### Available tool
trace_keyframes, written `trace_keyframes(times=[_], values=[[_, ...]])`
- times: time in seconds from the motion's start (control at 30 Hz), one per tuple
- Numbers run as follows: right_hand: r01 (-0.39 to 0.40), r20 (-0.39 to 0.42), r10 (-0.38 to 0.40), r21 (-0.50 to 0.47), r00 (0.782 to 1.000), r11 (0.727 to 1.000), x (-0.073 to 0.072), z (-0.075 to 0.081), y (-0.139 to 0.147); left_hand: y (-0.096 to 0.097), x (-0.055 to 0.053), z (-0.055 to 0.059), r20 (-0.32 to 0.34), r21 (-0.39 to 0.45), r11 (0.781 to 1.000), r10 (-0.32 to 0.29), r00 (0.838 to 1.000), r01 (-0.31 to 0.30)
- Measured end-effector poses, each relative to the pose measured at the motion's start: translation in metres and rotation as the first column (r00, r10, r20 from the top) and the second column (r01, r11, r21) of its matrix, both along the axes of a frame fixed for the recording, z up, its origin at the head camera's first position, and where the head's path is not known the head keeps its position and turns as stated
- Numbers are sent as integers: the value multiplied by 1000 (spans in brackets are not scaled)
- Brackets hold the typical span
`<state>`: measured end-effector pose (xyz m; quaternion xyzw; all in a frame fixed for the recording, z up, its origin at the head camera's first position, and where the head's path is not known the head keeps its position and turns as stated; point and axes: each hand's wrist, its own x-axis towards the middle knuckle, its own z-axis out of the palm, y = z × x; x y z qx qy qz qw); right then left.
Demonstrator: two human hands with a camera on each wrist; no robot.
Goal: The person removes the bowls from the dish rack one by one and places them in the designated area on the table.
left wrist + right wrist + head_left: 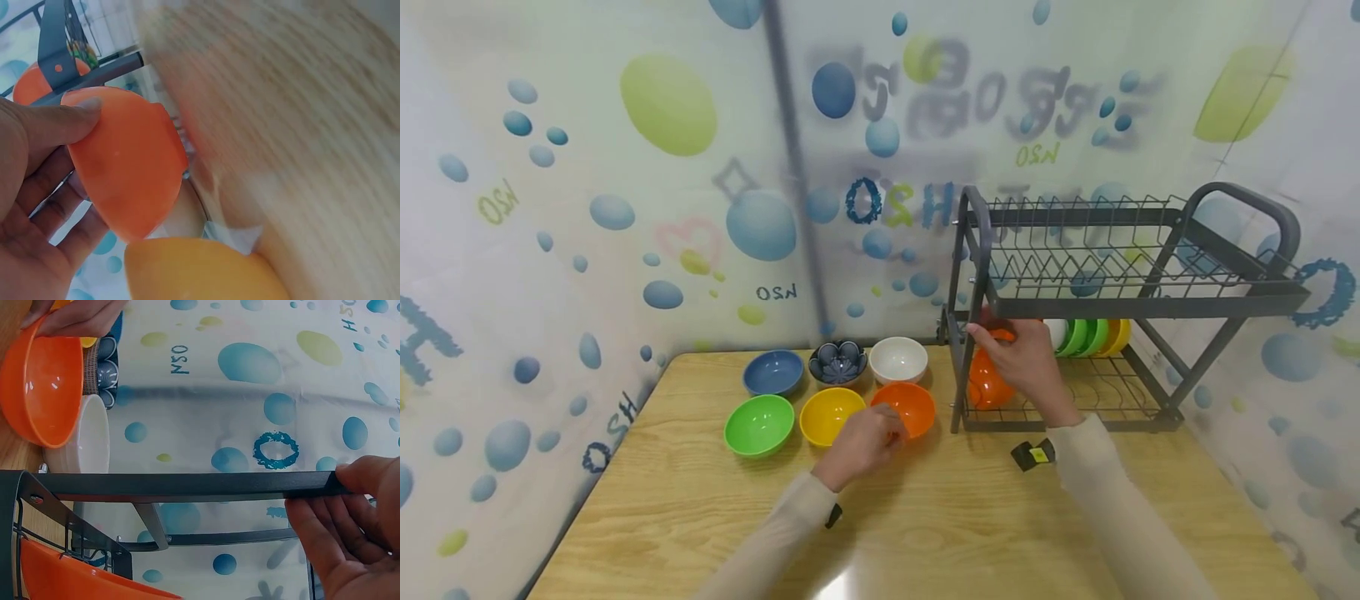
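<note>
My left hand (pixel 865 442) pinches the near rim of an orange bowl (pixel 916 404) in the front row on the table. In the left wrist view the thumb lies on that bowl's outer side (pixel 131 162), beside a yellow bowl (pixel 200 269). At the dark two-tier dish rack (pixel 1135 307), my right hand (pixel 1030 362) is by its front left post. The right wrist view shows thumb and fingers gripping the rack's post (pixel 206 485). Another orange bowl (pixel 987 382) stands tilted on the lower tier, apart from the right fingers.
A green bowl (pixel 759 426) and a yellow bowl (pixel 829 417) sit left of the orange one. Behind them are a blue bowl (pixel 773 372), a dark patterned bowl (pixel 838 363) and a white bowl (pixel 898 361). Several bowls (pixel 1086 337) stand on the lower tier.
</note>
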<state>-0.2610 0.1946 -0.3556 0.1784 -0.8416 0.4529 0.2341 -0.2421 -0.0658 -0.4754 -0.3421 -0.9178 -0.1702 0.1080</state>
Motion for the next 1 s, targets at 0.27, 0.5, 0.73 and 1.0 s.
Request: trace_keyframes(times=[0.27,0.5,0.73,1.0], values=[[-3,-14,3,6,1000,1000,0,1,-2,1,1,-3,33,-16,1000,-11,999,11],[3,-7,-3,12,1000,1000,1,0,-2,2,0,-2,44,-56,998,-13,999,15],[16,-11,-16,18,1000,1000,0,-1,-2,1,0,-3,58,-73,997,-8,998,12],[18,1,-18,23,1000,1000,1,0,-2,0,1,1,134,8,1000,28,991,-29]])
